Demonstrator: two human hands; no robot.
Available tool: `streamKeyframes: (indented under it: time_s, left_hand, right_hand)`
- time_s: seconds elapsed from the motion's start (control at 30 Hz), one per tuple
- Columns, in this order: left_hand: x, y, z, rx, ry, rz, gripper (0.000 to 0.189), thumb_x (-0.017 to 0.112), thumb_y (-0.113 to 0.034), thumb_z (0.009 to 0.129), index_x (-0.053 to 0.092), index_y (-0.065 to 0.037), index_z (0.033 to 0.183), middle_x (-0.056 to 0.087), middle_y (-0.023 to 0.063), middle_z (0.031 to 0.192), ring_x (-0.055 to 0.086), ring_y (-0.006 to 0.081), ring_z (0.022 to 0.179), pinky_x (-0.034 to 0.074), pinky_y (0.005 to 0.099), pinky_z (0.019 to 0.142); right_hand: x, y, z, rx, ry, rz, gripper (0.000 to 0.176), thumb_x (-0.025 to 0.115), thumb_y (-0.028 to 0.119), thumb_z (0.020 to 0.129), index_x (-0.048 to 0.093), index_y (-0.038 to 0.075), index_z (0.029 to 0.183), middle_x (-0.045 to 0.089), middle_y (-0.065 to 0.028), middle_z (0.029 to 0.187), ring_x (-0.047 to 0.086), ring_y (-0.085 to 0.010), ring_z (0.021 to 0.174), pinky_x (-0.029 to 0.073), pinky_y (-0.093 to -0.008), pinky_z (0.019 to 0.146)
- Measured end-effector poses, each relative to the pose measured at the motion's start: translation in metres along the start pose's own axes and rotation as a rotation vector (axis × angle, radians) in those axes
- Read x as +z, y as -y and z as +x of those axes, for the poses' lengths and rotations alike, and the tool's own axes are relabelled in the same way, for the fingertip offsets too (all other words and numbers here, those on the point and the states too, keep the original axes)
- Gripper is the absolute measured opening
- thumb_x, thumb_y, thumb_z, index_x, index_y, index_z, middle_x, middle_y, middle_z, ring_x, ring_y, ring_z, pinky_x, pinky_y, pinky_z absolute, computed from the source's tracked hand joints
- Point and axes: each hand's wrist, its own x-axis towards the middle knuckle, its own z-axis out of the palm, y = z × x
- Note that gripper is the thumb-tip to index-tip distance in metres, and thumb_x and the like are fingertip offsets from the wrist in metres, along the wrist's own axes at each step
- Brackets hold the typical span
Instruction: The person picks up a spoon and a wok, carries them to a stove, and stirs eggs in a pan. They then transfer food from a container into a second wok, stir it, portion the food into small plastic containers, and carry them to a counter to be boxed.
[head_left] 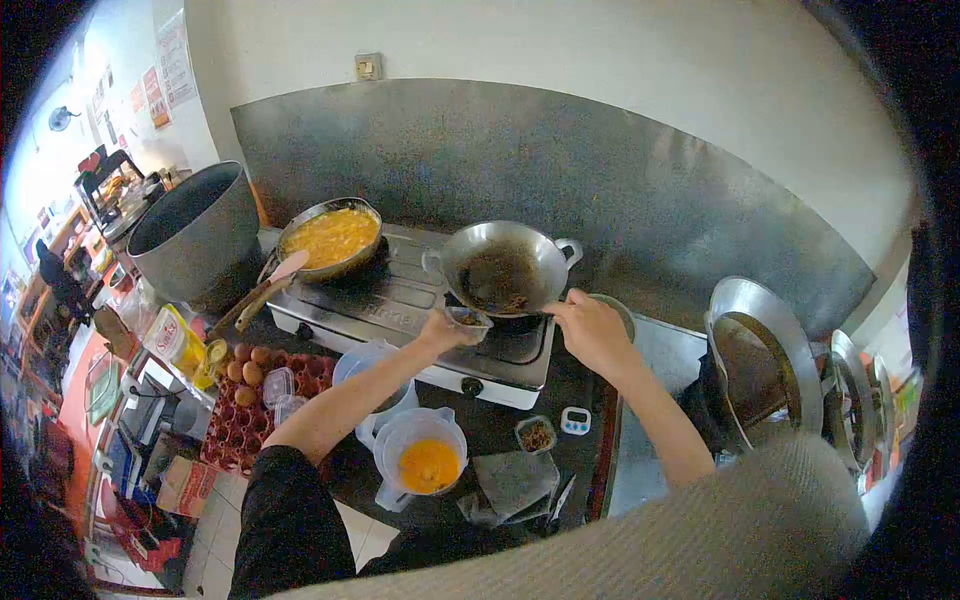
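My left hand (447, 334) is closed around a small clear plastic container (470, 318) with dark bits in it, tilted at the near rim of a two-handled metal wok (550, 262). Dark brown food bits (497, 278) lie in the bottom of the wok. On the wok's right front side, my right hand (592, 325) pinches with its fingertips beside the rim; what they grip is too small to make out. The wok rests on the right burner of a steel gas stove (400, 287).
A frying pan with yellow egg (332, 238) sits on the left burner. Nearer me are a jug of beaten egg (430, 465), a small tub of brown bits (536, 434), a timer (575, 420) and an egg tray (232, 428). A large pot (195, 240) stands left; a big pan (765, 350) leans right.
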Motion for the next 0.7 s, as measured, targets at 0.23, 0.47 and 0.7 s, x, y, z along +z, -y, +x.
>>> streamKeyframes:
  time_s: [0.23, 0.47, 0.7]
  left_hand:
    - [0.032, -0.040, -0.067, 0.232, -0.315, 0.771, 0.067, 0.083, -0.008, 0.059, 0.038, 0.000, 0.109, 0.053, 0.0160, 0.109, 0.057, 0.0226, 0.097, 0.050, 0.0341, 0.081]
    - [0.112, -0.067, -0.188, 0.623, 0.006, 0.631, 0.074, 0.080, -0.005, 0.065, 0.031, -0.005, 0.120, 0.049, 0.0109, 0.114, 0.048, 0.0200, 0.112, 0.042, 0.0354, 0.094]
    - [0.159, 0.086, -0.206, 0.444, 0.117, 0.277, 0.082, 0.076, -0.002, 0.066, 0.026, -0.004, 0.131, 0.044, 0.0142, 0.121, 0.045, 0.0234, 0.117, 0.039, 0.0367, 0.098]
  right_hand:
    - [-0.003, -0.004, -0.036, 0.090, -0.166, 0.024, 0.021, 0.054, 0.014, 0.083, 0.063, 0.012, 0.102, 0.057, -0.0135, 0.091, 0.060, -0.0330, 0.084, 0.049, -0.0430, 0.071]
    - [-0.017, -0.028, -0.076, 0.203, -0.266, 0.052, 0.021, 0.053, 0.012, 0.084, 0.062, 0.010, 0.104, 0.059, -0.0162, 0.098, 0.058, -0.0366, 0.089, 0.047, -0.0444, 0.077]
    - [-0.015, -0.049, -0.127, 0.241, -0.234, 0.098, 0.020, 0.053, 0.011, 0.085, 0.061, 0.007, 0.103, 0.059, -0.0183, 0.094, 0.056, -0.0378, 0.087, 0.046, -0.0434, 0.077]
